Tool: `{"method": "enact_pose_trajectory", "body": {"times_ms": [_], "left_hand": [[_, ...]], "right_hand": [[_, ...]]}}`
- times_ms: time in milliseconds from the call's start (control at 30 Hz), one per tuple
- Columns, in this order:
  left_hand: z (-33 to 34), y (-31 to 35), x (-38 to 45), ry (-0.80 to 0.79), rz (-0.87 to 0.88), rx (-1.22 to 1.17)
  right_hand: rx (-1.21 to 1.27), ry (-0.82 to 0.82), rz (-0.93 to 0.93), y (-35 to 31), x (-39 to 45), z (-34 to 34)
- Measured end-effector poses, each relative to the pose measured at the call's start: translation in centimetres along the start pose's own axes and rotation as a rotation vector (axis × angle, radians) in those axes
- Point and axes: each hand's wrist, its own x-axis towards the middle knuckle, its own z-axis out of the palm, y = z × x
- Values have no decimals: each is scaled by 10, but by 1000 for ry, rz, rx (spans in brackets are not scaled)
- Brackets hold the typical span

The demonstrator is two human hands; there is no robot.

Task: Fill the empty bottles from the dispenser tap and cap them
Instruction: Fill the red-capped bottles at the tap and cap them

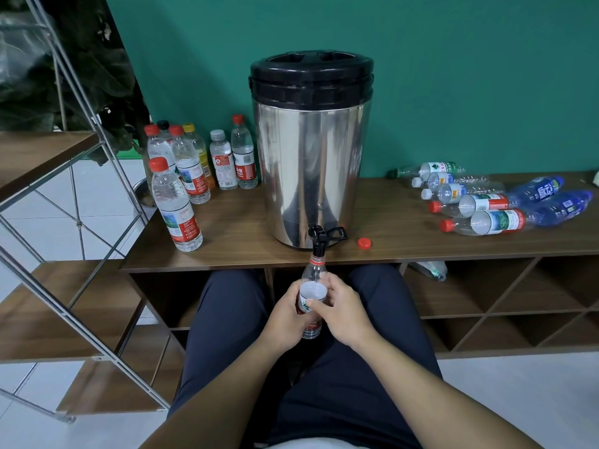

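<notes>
Head view: I see both hands wrapped round one clear bottle (311,298), held upright just below the near edge of the wooden table (246,251). My left hand (285,315) grips the lower body with curled fingers, and my right hand (340,307) curls round it from the right, thumb across the label. The bottle's open neck sits right under the black tap (319,238) at the foot of the steel dispenser (311,157), which stands at mid-table under a black lid (311,77). I cannot tell whether water is running. A loose red cap (364,243) lies on the table just right of the tap.

On the left side of the table stands a group of capped bottles (194,166), upright, the nearest one (176,205) apart from the rest and close to the near edge. On the right side lies a row of bottles on their sides (486,202), caps pointing left, with two blue bottles (551,199) at the far right. Below the table are open wooden compartments (486,296). A metal-framed shelf (64,222) stands at the far left.
</notes>
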Motion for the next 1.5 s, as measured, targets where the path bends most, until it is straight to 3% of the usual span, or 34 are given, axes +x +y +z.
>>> {"method": "enact_pose_trajectory", "body": {"times_ms": [1500], "left_hand": [[1,-2,0,2,15,-4]], "right_hand": [[0,4,-3,-6,-3,0]]}}
